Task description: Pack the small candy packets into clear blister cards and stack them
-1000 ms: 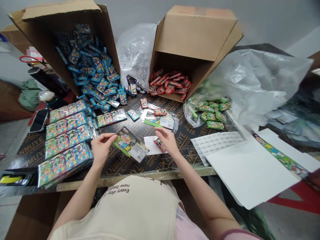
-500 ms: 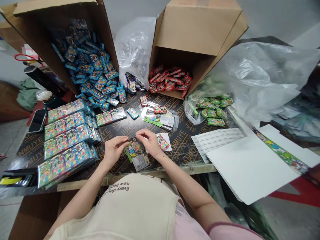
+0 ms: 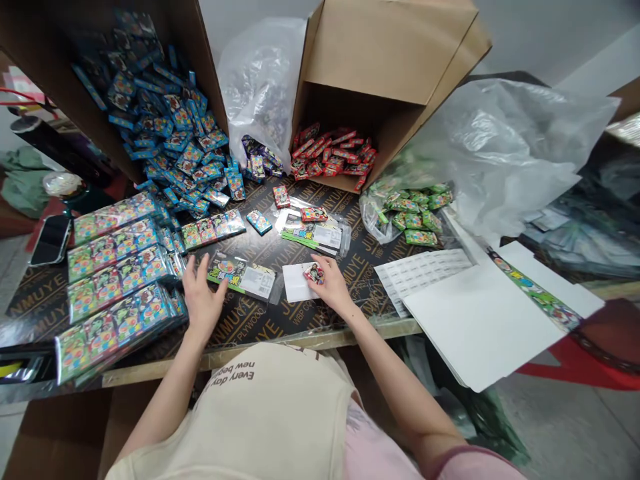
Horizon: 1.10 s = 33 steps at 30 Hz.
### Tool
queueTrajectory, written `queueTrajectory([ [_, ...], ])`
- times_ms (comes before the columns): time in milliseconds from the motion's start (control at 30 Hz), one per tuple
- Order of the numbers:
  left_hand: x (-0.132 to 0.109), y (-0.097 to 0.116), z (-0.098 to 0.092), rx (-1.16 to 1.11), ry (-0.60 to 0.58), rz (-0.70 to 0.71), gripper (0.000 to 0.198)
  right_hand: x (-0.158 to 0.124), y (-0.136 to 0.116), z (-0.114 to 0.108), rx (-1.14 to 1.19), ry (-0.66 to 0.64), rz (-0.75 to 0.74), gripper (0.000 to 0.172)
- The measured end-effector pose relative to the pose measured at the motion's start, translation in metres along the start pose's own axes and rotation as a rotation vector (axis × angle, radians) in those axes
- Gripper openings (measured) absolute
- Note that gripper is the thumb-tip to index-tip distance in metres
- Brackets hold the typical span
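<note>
My left hand (image 3: 204, 297) is open, fingers spread, beside the left end of a clear printed plastic bag (image 3: 247, 279) lying flat on the table. Whether its fingertips touch the bag I cannot tell. My right hand (image 3: 331, 288) has its thumb and fingers closed round a small red box (image 3: 313, 273), partly hidden by the fingers. Beneath that box lies a white card (image 3: 295, 283). Farther back, another red box (image 3: 314, 214) rests on a pile of similar printed bags (image 3: 320, 235). A blue box (image 3: 259, 222) and a red box (image 3: 281, 197) lie close by.
Stacks of filled packs (image 3: 120, 287) stand at left. Behind are a carton of blue boxes (image 3: 185, 147), a bag of purple boxes (image 3: 260, 160), a carton of red boxes (image 3: 335, 153) and green packs (image 3: 420, 217). White sheets (image 3: 465, 313) overhang the front edge at right.
The printed bag, earlier held up between both hands, now lies flat on the table. My left hand has moved left and opened; my right has moved right onto the red box.
</note>
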<state>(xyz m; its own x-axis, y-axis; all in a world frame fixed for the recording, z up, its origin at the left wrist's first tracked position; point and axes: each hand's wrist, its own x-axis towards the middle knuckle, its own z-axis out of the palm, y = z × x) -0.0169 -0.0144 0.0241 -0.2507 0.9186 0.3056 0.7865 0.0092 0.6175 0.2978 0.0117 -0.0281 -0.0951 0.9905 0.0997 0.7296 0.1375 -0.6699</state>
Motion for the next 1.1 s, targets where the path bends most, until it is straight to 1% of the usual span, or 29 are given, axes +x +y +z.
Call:
queueTrajectory([
  [33,-0.003,0.001,0.003,0.043,-0.097,0.075,0.063,-0.002,0.002,-0.001,0.01,0.029,0.007,0.055],
  [100,-0.004,0.004,0.011,0.079,-0.366,0.242,0.07,-0.001,0.004,-0.004,-0.02,0.072,0.025,0.053],
  [167,0.0,0.007,0.022,0.129,-0.635,0.399,0.086,0.003,0.005,-0.006,-0.12,0.065,0.043,0.053],
  [200,0.003,0.009,0.029,0.163,-0.74,0.455,0.093,0.005,0.005,-0.007,-0.176,0.045,0.044,0.053],
  [233,0.007,0.011,0.037,0.192,-0.821,0.495,0.098,0.007,0.005,-0.006,-0.224,0.019,0.035,0.053],
  [267,0.012,0.014,0.045,0.211,-0.874,0.523,0.1,0.008,0.005,-0.004,-0.259,-0.009,0.017,0.053],
  [300,0.016,0.016,0.053,0.221,-0.898,0.538,0.098,0.01,0.004,-0.002,-0.28,-0.037,-0.009,0.052],
  [333,0.021,0.019,0.062,0.226,-0.89,0.54,0.094,0.011,0.003,0.001,-0.29,-0.062,-0.039,0.05],
  [367,0.026,0.021,0.069,0.231,-0.858,0.529,0.091,0.012,0.003,0.004,-0.295,-0.077,-0.064,0.048],
  [433,0.035,0.023,0.082,0.26,-0.747,0.468,0.086,0.017,0.001,0.011,-0.295,-0.082,-0.085,0.045],
  [500,0.041,0.024,0.091,0.296,-0.637,0.398,0.086,0.025,-0.001,0.016,-0.257,-0.061,-0.099,0.043],
  [567,0.043,0.022,0.096,0.31,-0.571,0.376,0.088,0.039,-0.007,0.022,-0.187,-0.034,-0.133,0.044],
  [633,0.043,0.02,0.098,0.303,-0.548,0.402,0.09,0.059,-0.018,0.029,-0.12,-0.023,-0.183,0.046],
  [700,0.041,0.018,0.096,0.293,-0.555,0.431,0.089,0.083,-0.033,0.04,-0.092,-0.034,-0.214,0.047],
  [800,0.04,0.019,0.09,0.271,-0.59,0.435,0.086,0.119,-0.059,0.062,-0.129,-0.05,-0.207,0.05],
  [867,0.039,0.02,0.086,0.241,-0.609,0.42,0.089,0.139,-0.073,0.073,-0.129,-0.061,-0.179,0.051],
  [933,0.039,0.02,0.084,0.165,-0.616,0.387,0.094,0.154,-0.081,0.079,-0.084,-0.079,-0.144,0.045],
  [1000,0.039,0.018,0.085,0.009,-0.58,0.303,0.088,0.161,-0.084,0.078,-0.053,-0.077,-0.103,0.034],
  [1067,0.042,0.017,0.088,-0.222,-0.464,0.136,0.073,0.158,-0.085,0.073,0.018,-0.057,-0.047,0.032],
  [1100,0.044,0.016,0.089,-0.358,-0.388,0.015,0.065,0.152,-0.085,0.069,0.134,-0.061,0.005,0.033],
])
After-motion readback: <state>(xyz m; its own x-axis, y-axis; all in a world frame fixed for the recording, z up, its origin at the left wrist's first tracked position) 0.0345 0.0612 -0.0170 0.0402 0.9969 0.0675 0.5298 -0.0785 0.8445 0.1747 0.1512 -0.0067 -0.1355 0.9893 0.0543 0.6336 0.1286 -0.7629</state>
